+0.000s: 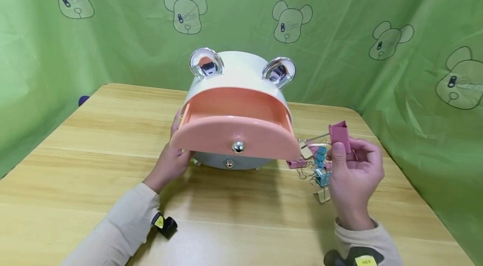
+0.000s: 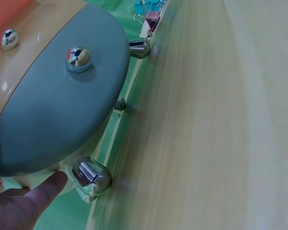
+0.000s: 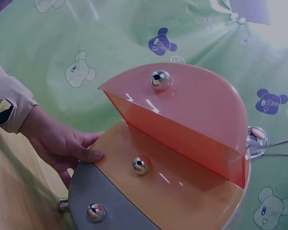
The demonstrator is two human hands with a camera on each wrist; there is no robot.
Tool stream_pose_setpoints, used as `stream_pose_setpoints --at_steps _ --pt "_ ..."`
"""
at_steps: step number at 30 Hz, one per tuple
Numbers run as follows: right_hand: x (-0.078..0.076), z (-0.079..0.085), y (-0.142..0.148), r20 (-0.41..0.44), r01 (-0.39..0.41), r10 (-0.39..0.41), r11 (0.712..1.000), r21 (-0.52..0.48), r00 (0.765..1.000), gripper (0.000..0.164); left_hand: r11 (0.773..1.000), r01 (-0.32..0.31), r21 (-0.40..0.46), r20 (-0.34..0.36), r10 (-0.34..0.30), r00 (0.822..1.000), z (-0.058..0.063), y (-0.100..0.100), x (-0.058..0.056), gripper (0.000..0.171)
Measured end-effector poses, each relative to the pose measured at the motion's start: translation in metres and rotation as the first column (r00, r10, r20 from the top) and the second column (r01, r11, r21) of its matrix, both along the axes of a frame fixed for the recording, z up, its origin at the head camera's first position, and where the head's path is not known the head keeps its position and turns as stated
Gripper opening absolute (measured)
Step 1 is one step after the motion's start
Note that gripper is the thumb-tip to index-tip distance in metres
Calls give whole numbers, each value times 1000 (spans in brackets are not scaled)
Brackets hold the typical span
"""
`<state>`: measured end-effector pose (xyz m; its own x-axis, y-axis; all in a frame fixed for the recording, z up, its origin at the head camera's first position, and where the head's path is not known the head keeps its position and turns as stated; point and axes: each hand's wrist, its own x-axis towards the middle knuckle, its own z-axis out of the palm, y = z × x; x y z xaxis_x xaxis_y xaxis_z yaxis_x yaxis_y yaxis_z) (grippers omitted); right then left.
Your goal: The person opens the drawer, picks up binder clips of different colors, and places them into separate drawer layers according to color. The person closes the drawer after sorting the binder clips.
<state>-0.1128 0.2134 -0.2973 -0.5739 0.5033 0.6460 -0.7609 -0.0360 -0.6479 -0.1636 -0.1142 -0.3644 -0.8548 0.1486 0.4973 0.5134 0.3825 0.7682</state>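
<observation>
A round white drawer box [image 1: 241,64] stands on the table with its pink top drawer [image 1: 211,134] pulled out; the part of the drawer that shows looks bare inside. My left hand [image 1: 174,165] holds the box's left side, its thumb [image 3: 92,155] at the front edge and the other fingers along the side. My right hand [image 1: 356,171] pinches a large pink binder clip [image 1: 341,136] between thumb and fingers, right of the drawer. The clip's wire handles [image 3: 281,142] point left, towards the box. Smaller pink, blue and cream binder clips [image 1: 320,157] lie in a pile behind that hand.
Below the open drawer are an orange drawer [image 3: 182,187] and a grey-blue drawer [image 2: 62,105], both closed, with silver knobs. Silver ears [image 1: 280,72] stick up from the box top. Green curtain [image 1: 241,14] surrounds the wooden table [image 1: 94,144].
</observation>
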Motion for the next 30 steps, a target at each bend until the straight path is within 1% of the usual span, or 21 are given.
stream_pose_setpoints --at_steps 4,6,10,18,23,28,30 --pt "2 4 -4 -18 -21 21 1000 -8 1000 18 1000 -2 -6 -7 2 1000 0 0 0 81" --pt "3 4 -6 -36 -53 52 998 -30 998 20 1000 -3 -9 -12 3 1000 0 0 -1 81" --pt "4 4 -9 -57 -102 100 994 -33 993 23 1000 -9 -14 -11 9 1000 0 0 -1 82" --pt "4 3 -15 -85 -120 120 993 13 989 25 1000 -8 -12 12 8 1000 0 1 0 84" --pt "7 4 -18 -85 -141 145 988 57 986 24 1000 -8 -13 7 8 1000 0 1 1 84" --pt "8 4 -22 -104 -153 164 983 103 981 23 1000 -12 -12 3 12 1000 0 1 1 83" --pt "8 4 -23 -104 -149 160 983 110 982 23 1000 -11 -10 3 11 1000 0 1 0 83"
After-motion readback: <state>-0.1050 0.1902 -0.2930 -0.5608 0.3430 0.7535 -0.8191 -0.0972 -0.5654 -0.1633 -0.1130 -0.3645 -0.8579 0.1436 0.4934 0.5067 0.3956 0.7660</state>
